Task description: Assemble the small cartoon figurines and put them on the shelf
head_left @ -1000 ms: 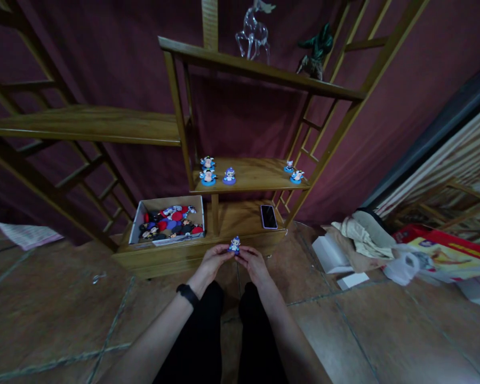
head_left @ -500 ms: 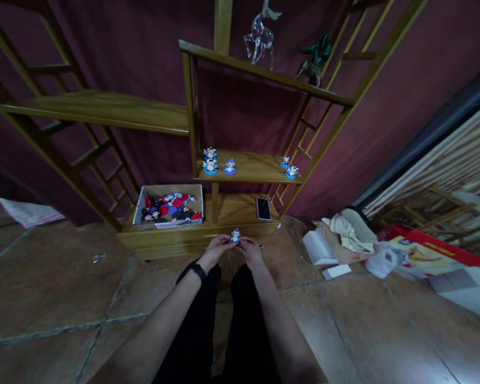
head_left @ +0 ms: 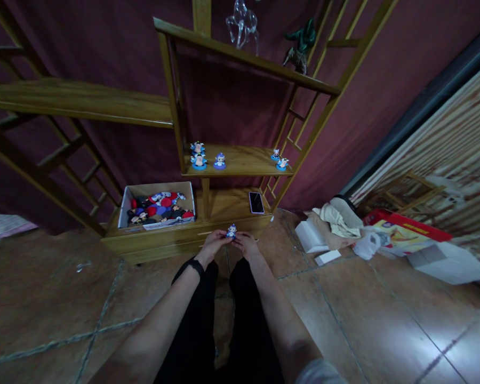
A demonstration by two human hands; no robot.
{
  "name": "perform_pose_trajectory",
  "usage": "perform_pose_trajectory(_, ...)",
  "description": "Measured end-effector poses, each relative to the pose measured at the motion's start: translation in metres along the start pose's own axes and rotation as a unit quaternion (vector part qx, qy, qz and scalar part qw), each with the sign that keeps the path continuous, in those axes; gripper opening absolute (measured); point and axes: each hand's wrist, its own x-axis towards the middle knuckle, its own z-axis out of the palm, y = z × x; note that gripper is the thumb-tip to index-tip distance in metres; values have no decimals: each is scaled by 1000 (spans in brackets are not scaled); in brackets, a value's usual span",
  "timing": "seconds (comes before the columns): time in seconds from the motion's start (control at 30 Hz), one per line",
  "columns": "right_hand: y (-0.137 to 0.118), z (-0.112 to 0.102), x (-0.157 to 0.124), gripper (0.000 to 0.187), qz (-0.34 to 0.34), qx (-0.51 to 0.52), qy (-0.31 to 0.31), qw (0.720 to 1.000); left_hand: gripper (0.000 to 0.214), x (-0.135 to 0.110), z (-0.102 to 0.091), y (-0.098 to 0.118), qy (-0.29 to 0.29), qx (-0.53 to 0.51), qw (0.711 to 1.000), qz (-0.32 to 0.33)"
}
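A small purple-and-white figurine [head_left: 231, 231] is held upright between the fingertips of both my hands, in front of the low cabinet. My left hand [head_left: 213, 247], with a black band at the wrist, is closed on its left side. My right hand [head_left: 246, 245] pinches it from the right. On the shelf above stands a similar purple figurine [head_left: 220, 161]. To its left are two blue-based figurines [head_left: 199, 162], one behind the other. Another pair of blue-based figurines [head_left: 282, 164] stands at the shelf's right end.
A white box [head_left: 124, 213] full of small figurines sits on the cabinet top [head_left: 228, 205], left of a phone [head_left: 256, 202]. A glass deer [head_left: 242, 24] and a dark green statue [head_left: 303, 45] stand higher up. Boxes and a plastic bag [head_left: 367, 245] lie on the floor at right.
The whole view has shifted slightly, with the shelf now further left and higher in the picture. Both hands still hold the purple figurine in nearly the same place.
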Motion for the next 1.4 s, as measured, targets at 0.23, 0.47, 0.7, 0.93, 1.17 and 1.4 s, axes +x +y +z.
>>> perform_pose_trajectory(0.23, 1, -2, 6, 14, 14, -18, 20, 1000, 35, 9, 0, -12, -11, 3, 1000, 5)
perform_pose_trajectory(0.47, 2, 0, 9, 15, 28, -31, 31, 999, 31, 9, 1, -12, 10, 8, 1000, 14)
perform_pose_trajectory(0.7, 3, 1, 10, 17, 24, -22, 39, 999, 30, 8, 1, -12, -12, 27, 999, 35)
perform_pose_trajectory(0.93, 4, -1, 12, 15, 19, -4, 45, 999, 27, 12, -1, -17, -6, 45, 998, 41)
perform_pose_trajectory(1.17, 3, -3, 13, 18, 15, 7, 35, 999, 30, 14, 0, -19, -4, 19, 999, 44)
perform_pose_trajectory(1.4, 2, -5, 13, 14, 24, 5, 15, 1000, 32, 14, -2, -17, 2, 13, 999, 36)
